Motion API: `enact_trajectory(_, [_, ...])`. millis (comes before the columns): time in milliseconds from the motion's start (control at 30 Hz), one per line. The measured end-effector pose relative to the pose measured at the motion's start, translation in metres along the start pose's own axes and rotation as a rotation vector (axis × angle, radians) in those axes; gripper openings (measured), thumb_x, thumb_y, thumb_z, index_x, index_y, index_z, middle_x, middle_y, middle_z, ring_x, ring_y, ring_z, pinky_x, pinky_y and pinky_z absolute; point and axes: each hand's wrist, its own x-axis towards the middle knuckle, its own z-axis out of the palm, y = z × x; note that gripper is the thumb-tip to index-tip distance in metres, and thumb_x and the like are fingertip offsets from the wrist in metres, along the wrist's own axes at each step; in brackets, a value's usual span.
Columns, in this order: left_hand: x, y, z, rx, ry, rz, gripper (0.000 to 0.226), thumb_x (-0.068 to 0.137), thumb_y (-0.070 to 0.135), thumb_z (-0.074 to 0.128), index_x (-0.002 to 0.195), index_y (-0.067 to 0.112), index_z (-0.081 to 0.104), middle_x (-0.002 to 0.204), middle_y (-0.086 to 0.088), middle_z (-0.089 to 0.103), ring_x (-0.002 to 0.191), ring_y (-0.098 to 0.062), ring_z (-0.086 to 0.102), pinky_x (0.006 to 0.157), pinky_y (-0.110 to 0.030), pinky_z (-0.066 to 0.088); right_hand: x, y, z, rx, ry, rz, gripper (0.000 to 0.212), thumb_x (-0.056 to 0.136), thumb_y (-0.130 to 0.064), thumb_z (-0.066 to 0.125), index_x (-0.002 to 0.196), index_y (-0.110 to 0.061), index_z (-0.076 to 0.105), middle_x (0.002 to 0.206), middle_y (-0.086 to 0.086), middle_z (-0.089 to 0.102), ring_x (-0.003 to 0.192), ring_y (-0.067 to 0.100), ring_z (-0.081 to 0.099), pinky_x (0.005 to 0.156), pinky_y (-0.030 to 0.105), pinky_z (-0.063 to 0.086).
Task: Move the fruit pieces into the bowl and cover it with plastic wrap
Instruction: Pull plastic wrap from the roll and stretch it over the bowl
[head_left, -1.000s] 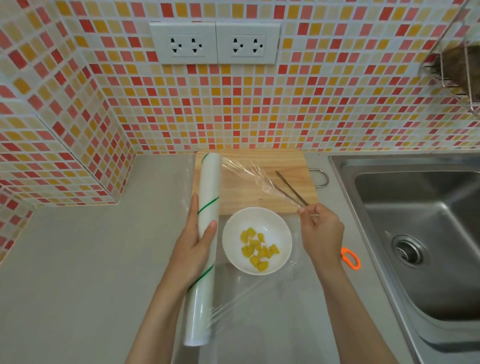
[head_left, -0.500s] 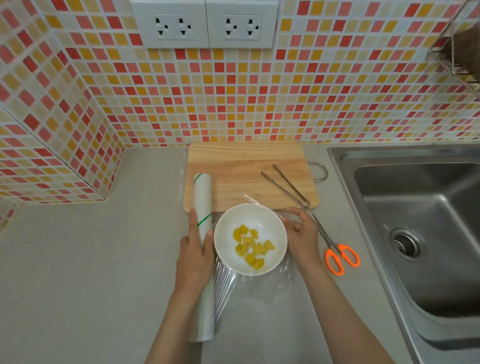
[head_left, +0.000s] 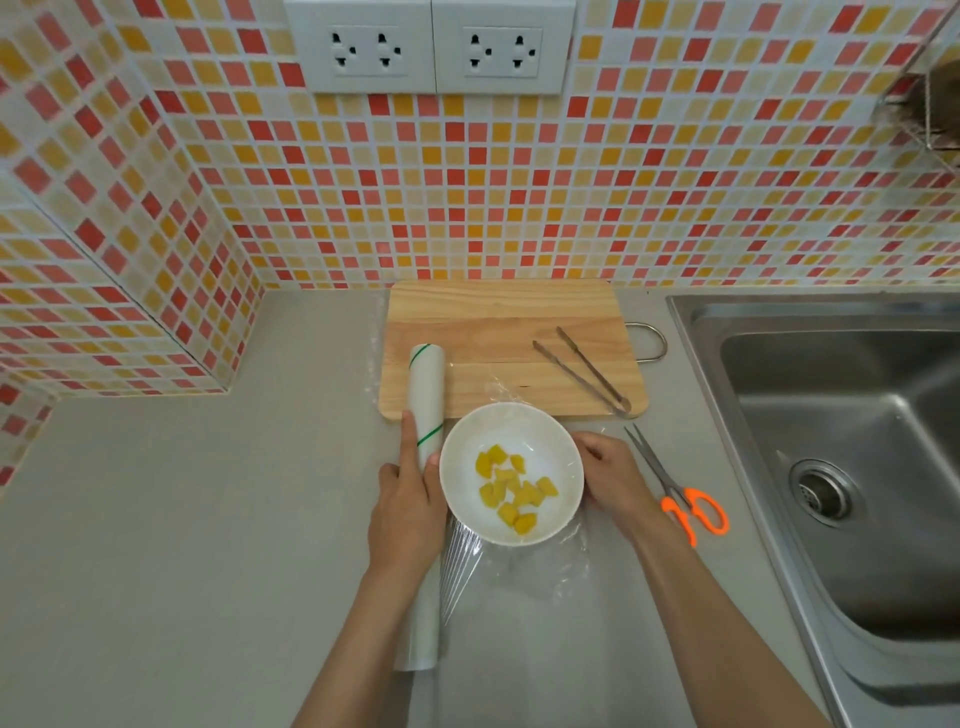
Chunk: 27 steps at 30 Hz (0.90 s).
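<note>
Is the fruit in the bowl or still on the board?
In: the yellow fruit pieces lie in the white bowl; the cutting board holds none.

Both bare forearms reach forward from the lower edge of the view, converging slightly as they go. The left hand (head_left: 408, 499) lies palm down, index finger stretched straight ahead and thumb set out to the right, its grip closed over the plastic wrap roll (head_left: 425, 410). The right hand (head_left: 613, 480) sits level with it, palm down and turned inward, fingers curled leftward so that the fingertips (head_left: 584, 451) press against the rim of the bowl (head_left: 569, 486).
</note>
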Motion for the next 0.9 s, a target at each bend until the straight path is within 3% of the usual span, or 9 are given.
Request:
enact_trajectory(67, [-0.001, 0.000, 0.000, 0.004, -0.003, 0.007, 0.053, 0.095, 0.051, 0.022, 0.141, 0.056, -0.006, 0.102, -0.001, 0.041, 0.076, -0.020, 0.040, 0.073, -0.033, 0.032, 0.004, -0.002, -0.004, 0.008, -0.010, 0.138, 0.033, 0.089, -0.019, 0.057, 0.060, -0.004, 0.059, 0.052, 0.007, 0.050, 0.047, 0.015, 0.042, 0.045, 0.022, 0.031])
enact_trajectory(167, [-0.001, 0.000, -0.001, 0.000, -0.006, 0.013, 0.054, 0.096, 0.050, 0.022, 0.142, 0.054, -0.006, 0.101, -0.002, 0.042, 0.075, -0.019, 0.040, 0.072, -0.032, 0.032, 0.011, -0.009, -0.005, 0.050, -0.045, 0.386, 0.022, 0.080, -0.021, 0.063, 0.059, -0.014, 0.062, 0.041, 0.001, 0.052, 0.033, 0.011, 0.040, 0.040, 0.017, 0.026])
enact_trajectory(300, [-0.003, 0.002, 0.002, 0.027, -0.001, 0.017, 0.055, 0.095, 0.051, 0.023, 0.142, 0.054, -0.006, 0.101, -0.001, 0.041, 0.074, -0.022, 0.042, 0.070, -0.033, 0.033, 0.020, -0.006, 0.001, 0.009, 0.096, 0.474, 0.025, 0.073, -0.003, 0.060, 0.051, -0.010, 0.050, 0.055, 0.014, 0.052, 0.047, 0.021, 0.045, 0.044, 0.023, 0.027])
enact_trajectory(433, [-0.005, 0.002, 0.002, 0.018, 0.018, 0.021, 0.056, 0.095, 0.051, 0.026, 0.141, 0.054, -0.005, 0.100, 0.000, 0.041, 0.074, -0.019, 0.042, 0.067, -0.032, 0.033, 0.015, -0.006, -0.005, -0.183, 0.189, 0.219, 0.033, 0.081, -0.003, 0.059, 0.048, -0.007, 0.056, 0.051, 0.014, 0.053, 0.050, 0.023, 0.048, 0.049, 0.029, 0.036])
enact_trajectory(500, [-0.005, 0.002, 0.003, 0.030, 0.019, 0.030, 0.056, 0.095, 0.052, 0.025, 0.142, 0.054, -0.006, 0.099, 0.001, 0.040, 0.074, -0.019, 0.042, 0.067, -0.032, 0.032, 0.011, -0.018, -0.012, -0.322, 0.357, -0.072, 0.025, 0.090, -0.015, 0.053, 0.073, -0.004, 0.067, 0.067, 0.012, 0.065, 0.067, 0.023, 0.059, 0.063, 0.029, 0.042])
enact_trajectory(533, [-0.005, 0.002, 0.003, 0.034, 0.021, 0.033, 0.056, 0.095, 0.052, 0.025, 0.142, 0.053, -0.006, 0.099, 0.001, 0.041, 0.074, -0.020, 0.042, 0.067, -0.032, 0.032, 0.008, -0.029, -0.011, -0.282, 0.365, -0.223, 0.026, 0.093, -0.022, 0.048, 0.085, -0.007, 0.068, 0.075, 0.006, 0.068, 0.075, 0.013, 0.062, 0.067, 0.021, 0.043])
enact_trajectory(600, [-0.005, 0.003, 0.003, 0.034, 0.025, 0.034, 0.057, 0.095, 0.051, 0.025, 0.142, 0.053, -0.005, 0.099, 0.000, 0.042, 0.072, -0.020, 0.043, 0.066, -0.032, 0.033, 0.008, -0.050, -0.003, -0.141, 0.156, -0.381, 0.034, 0.096, -0.031, 0.039, 0.106, -0.014, 0.067, 0.094, -0.003, 0.070, 0.093, -0.004, 0.062, 0.079, 0.007, 0.042])
enact_trajectory(700, [-0.006, 0.003, 0.003, 0.032, 0.040, 0.026, 0.057, 0.094, 0.051, 0.026, 0.142, 0.054, -0.005, 0.097, -0.002, 0.042, 0.068, -0.019, 0.043, 0.064, -0.032, 0.033, 0.015, -0.054, 0.012, -0.117, -0.153, -0.307, 0.039, 0.100, -0.030, 0.032, 0.119, -0.013, 0.062, 0.109, 0.002, 0.071, 0.111, 0.009, 0.061, 0.102, 0.026, 0.042])
enact_trajectory(900, [-0.010, 0.006, 0.007, 0.089, 0.070, 0.003, 0.054, 0.094, 0.052, 0.019, 0.141, 0.054, -0.005, 0.096, 0.000, 0.040, 0.065, -0.022, 0.044, 0.063, -0.033, 0.034, 0.032, -0.046, 0.017, -0.206, -0.208, -0.139, 0.054, 0.098, -0.045, 0.025, 0.103, -0.021, 0.072, 0.112, -0.001, 0.071, 0.117, 0.010, 0.056, 0.104, 0.026, 0.035])
